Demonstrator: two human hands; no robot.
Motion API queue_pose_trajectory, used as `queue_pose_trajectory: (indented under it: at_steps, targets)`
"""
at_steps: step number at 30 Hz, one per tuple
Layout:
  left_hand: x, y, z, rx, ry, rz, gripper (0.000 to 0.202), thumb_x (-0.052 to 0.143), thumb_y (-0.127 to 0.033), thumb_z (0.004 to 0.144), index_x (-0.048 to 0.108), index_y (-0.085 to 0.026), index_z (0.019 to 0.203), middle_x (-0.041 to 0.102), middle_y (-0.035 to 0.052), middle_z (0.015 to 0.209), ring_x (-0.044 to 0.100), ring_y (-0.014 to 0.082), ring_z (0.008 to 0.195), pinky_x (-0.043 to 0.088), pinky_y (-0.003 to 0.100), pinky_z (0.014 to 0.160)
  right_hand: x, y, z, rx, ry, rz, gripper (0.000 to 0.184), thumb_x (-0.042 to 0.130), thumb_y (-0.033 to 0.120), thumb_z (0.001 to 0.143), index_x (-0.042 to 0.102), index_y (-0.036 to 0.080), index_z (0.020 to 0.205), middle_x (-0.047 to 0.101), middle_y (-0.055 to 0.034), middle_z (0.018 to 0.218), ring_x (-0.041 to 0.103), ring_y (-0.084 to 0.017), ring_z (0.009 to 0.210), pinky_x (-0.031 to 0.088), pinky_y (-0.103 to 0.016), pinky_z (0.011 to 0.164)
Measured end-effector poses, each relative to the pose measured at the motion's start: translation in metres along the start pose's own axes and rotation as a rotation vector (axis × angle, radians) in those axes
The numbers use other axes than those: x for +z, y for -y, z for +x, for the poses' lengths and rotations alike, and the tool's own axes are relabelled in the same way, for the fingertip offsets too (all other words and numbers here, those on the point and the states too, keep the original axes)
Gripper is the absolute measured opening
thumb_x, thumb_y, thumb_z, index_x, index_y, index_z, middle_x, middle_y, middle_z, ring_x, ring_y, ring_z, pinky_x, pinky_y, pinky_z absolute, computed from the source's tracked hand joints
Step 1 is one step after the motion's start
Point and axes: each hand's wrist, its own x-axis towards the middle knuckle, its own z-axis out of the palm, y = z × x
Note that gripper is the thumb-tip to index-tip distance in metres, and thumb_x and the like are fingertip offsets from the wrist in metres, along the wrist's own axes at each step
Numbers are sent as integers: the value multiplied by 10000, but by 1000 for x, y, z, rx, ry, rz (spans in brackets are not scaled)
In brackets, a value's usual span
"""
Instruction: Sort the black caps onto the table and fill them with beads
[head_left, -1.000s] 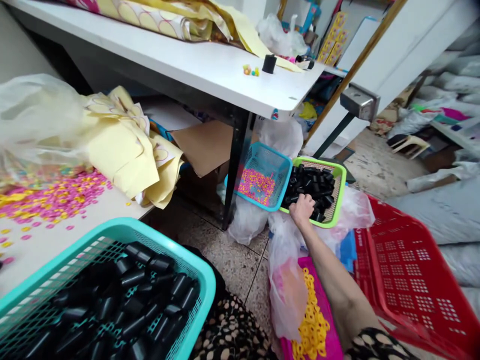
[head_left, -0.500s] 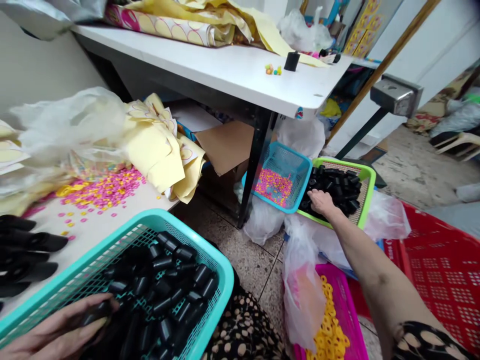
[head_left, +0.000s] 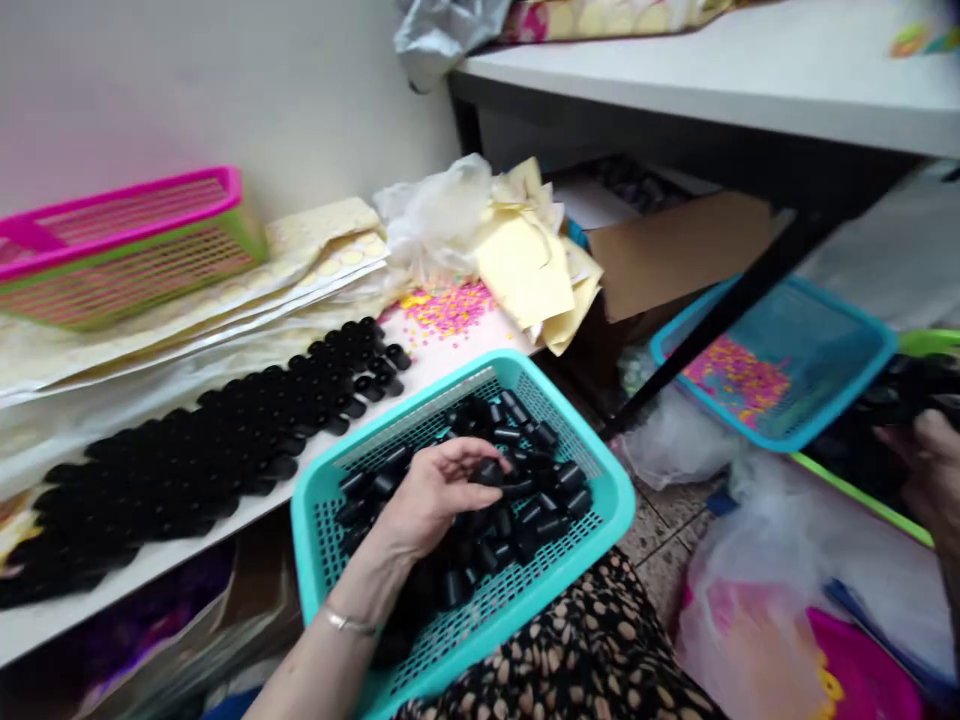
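Note:
My left hand (head_left: 431,495) is over the turquoise basket (head_left: 616,510) on my lap, thumb and fingers closed round a small black plastic cap (head_left: 489,472). Many similar black caps (head_left: 455,588) lie loose in that basket. At the right edge, my right hand (head_left: 934,465) is among more black pieces (head_left: 855,425) in the green basket (head_left: 862,490). Motion blurs its fingers, and the frame cuts it off, so its grip is unclear.
Rows of black caps (head_left: 225,440) stand on the low table at left, beside small pink and yellow beads (head_left: 450,308). A pink-and-green basket (head_left: 135,250) stands behind. The blue basket (head_left: 840,330) holds more beads, near a dark table leg (head_left: 712,320).
The view has swung left, bringing the rows of caps into sight. My left hand, with a black cap, now shows over the middle of the turquoise basket. My right hand stays at the green basket.

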Motion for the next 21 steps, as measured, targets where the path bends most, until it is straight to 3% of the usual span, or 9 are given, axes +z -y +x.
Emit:
queue_pose_trajectory:
  at_steps: [2, 4, 6, 9, 11, 14, 21]
  targets:
    - [3, 4, -3, -12, 41, -8, 347, 812, -121, 531, 710, -131, 863, 695, 66, 865, 596, 139, 744, 469, 224, 664, 18, 33, -53, -11, 217, 336, 295, 593, 465, 750, 628, 421, 1040, 509, -92, 1353, 502, -257, 1204, 439, -485, 725]
    - [8, 7, -7, -34, 82, -19, 356, 807, -144, 558, 713, -141, 901, 683, 48, 866, 579, 122, 715, 461, 223, 657, 39, 68, -111, 52, 450, 563, 216, 636, 437, 739, 653, 366, 942, 599, -105, 1220, 562, -262, 1125, 463, -477, 819]
    - [14, 8, -11, -42, 113, -3, 349, 787, -179, 613, 709, -154, 952, 670, 35, 869, 572, 111, 703, 462, 226, 672, 61, 96, -162, 169, 746, 724, 314, 676, 428, 722, 614, 321, 1011, 661, -96, 1060, 615, -272, 1020, 460, -527, 895]
    - [21, 7, -17, -13, 141, 22, 371, 748, -209, 681, 678, -159, 1042, 650, 30, 842, 560, 102, 676, 474, 233, 669, 89, 119, -211, 254, 1009, 850, 377, 689, 338, 750, 572, 277, 1103, 672, -65, 1041, 635, -208, 918, 458, -471, 933]
    - [23, 6, -20, 23, 143, -22, 382, 744, -213, 685, 656, -155, 1052, 643, 35, 852, 556, 104, 672, 480, 230, 627, 99, 123, -227, 259, 1069, 881, 330, 696, 288, 753, 599, 243, 1066, 655, -62, 1082, 621, -173, 911, 463, -384, 926]
    - [21, 6, -22, 51, 102, -89, 325, 768, -204, 647, 658, -137, 946, 638, 30, 848, 559, 98, 642, 480, 220, 581, 104, 121, -236, 249, 1042, 891, 280, 715, 250, 735, 630, 230, 1001, 636, -42, 1070, 597, -154, 936, 469, -306, 892]
    - [10, 9, -23, 37, 73, -95, 300, 776, -220, 638, 680, -119, 904, 662, 18, 695, 567, 94, 535, 468, 229, 559, 109, 113, -240, 195, 1025, 821, 309, 741, 257, 707, 613, 233, 987, 639, -37, 1001, 607, -165, 902, 488, -318, 856]
